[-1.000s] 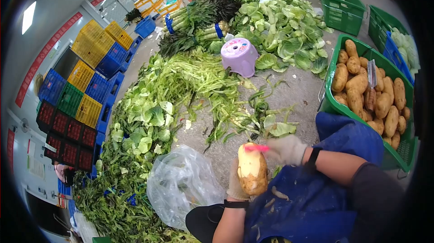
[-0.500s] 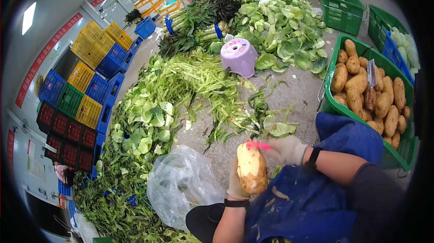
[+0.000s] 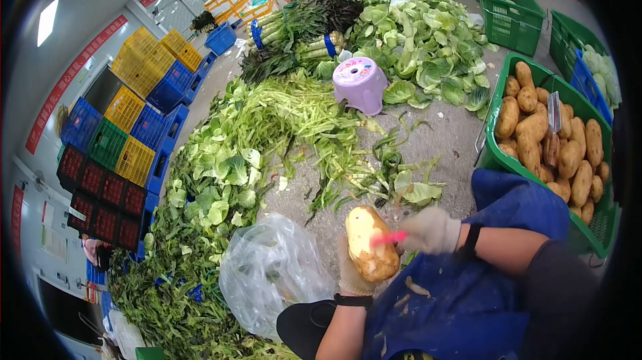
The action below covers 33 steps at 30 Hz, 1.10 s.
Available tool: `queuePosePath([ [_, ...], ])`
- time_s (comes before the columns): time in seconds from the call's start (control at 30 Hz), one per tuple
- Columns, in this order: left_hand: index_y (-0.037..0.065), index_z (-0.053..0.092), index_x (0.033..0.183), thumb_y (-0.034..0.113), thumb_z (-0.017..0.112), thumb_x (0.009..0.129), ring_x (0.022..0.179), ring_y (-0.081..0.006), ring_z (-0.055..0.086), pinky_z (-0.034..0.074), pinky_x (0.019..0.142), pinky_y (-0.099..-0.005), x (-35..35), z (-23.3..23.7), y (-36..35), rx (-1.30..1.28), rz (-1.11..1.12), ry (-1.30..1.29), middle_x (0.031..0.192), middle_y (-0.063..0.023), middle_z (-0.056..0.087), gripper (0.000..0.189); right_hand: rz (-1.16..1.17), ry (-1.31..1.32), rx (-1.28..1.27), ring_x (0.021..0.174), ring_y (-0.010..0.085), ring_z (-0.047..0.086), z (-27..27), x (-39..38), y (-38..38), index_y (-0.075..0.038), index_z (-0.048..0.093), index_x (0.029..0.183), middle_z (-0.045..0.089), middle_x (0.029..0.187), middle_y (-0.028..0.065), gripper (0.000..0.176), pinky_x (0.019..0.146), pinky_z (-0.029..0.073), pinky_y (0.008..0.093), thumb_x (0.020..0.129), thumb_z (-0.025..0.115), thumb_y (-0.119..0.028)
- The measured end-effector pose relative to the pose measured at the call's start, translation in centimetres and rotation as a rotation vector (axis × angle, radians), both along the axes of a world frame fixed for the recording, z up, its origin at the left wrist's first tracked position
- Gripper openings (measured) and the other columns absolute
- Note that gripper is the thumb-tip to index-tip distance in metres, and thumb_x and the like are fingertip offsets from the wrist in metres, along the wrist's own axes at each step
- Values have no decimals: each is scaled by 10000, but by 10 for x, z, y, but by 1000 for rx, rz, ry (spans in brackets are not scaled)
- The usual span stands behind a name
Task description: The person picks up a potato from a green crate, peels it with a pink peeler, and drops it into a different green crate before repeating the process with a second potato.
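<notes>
A large, partly peeled potato (image 3: 376,263) rests in my gloved left hand (image 3: 350,272), whose fingers wrap its left side and underside. Its upper part is bare and pale yellow, while brown skin covers the lower end. My gloved right hand (image 3: 431,230) is closed around a pink peeler (image 3: 388,238), slightly blurred, with its head against the potato's right side. Bits of peel (image 3: 418,287) lie on the blue apron (image 3: 455,300) over my lap.
To the right stands a green crate (image 3: 498,136) of potatoes, with a wooden-handled knife (image 3: 554,114) on top. Leafy trimmings (image 3: 227,172) cover the floor ahead and left. A purple stool (image 3: 361,85) stands ahead; a clear plastic bag (image 3: 271,276) lies by my left leg.
The peeler has moved down along the potato, from its top end to its middle right side. My right hand has come down slightly with it. The view has shifted a little.
</notes>
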<state>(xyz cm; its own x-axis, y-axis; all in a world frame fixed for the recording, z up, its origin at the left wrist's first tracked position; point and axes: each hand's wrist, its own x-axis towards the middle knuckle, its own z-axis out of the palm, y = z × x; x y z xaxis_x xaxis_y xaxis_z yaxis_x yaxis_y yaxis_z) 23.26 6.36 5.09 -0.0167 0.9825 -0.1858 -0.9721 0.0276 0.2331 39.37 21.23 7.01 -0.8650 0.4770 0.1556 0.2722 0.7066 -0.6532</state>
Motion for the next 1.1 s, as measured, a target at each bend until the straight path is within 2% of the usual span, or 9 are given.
queuePosePath([
  [0.07,105,406,1362,675,385,860,1081,-369,555,452,936,-549,5,10,3,-354,131,123,1248,-172,532,759,223,-158,86,671,351,609,4,-3,-9,-115,572,906,605,711,141,285,587,483,413,909,510,-393],
  [0.1,105,406,1362,675,385,860,1081,-369,555,452,936,-549,4,4,0,-362,125,124,1248,-172,532,759,51,-59,51,686,350,612,-10,-4,-3,-120,575,911,606,716,137,296,591,484,412,903,515,-410],
  [0.17,100,409,1358,676,390,856,1075,-371,558,449,942,-546,-4,-7,1,-62,17,61,1243,-170,534,764,-24,-133,-26,687,350,613,2,-3,14,-124,576,916,607,718,137,302,594,484,415,899,517,-420],
  [0.33,78,416,1343,626,392,875,1042,-388,576,451,923,-576,-6,-10,8,-102,22,37,1194,-193,562,721,185,-177,59,686,337,620,6,0,-1,-115,577,937,611,734,139,339,590,481,416,903,502,-444],
  [0.67,73,418,1344,584,382,887,1025,-400,584,465,896,-581,-8,-21,4,-147,-14,57,1206,-199,559,687,-102,-140,-13,675,349,606,-4,-3,19,-124,572,905,596,722,143,291,608,489,418,901,512,-409],
  [0.8,68,400,1361,585,358,894,1045,-447,568,453,894,-629,-9,-18,8,-147,-29,26,1245,-232,530,697,141,-119,92,700,355,613,1,2,18,-112,572,914,605,747,149,313,627,488,418,908,497,-416],
  [0.93,46,382,1371,597,342,894,1065,-467,552,446,899,-627,-11,-23,7,-103,-35,-117,1242,-268,519,730,-209,-254,-17,690,332,614,-6,-8,28,-111,568,924,596,729,143,313,623,486,405,890,532,-420],
  [1.03,55,379,1378,585,377,888,1082,-441,544,442,928,-589,-8,-12,4,-85,-8,-130,1251,-263,510,722,235,-55,76,687,340,610,7,5,11,-102,574,910,608,735,151,315,615,483,410,903,517,-411],
  [1.1,69,388,1378,561,400,891,1121,-402,529,431,962,-557,-8,-15,1,-45,-26,-84,1271,-221,513,692,96,-43,13,677,335,608,-9,0,11,-103,574,900,596,715,146,311,611,483,408,900,526,-411],
])
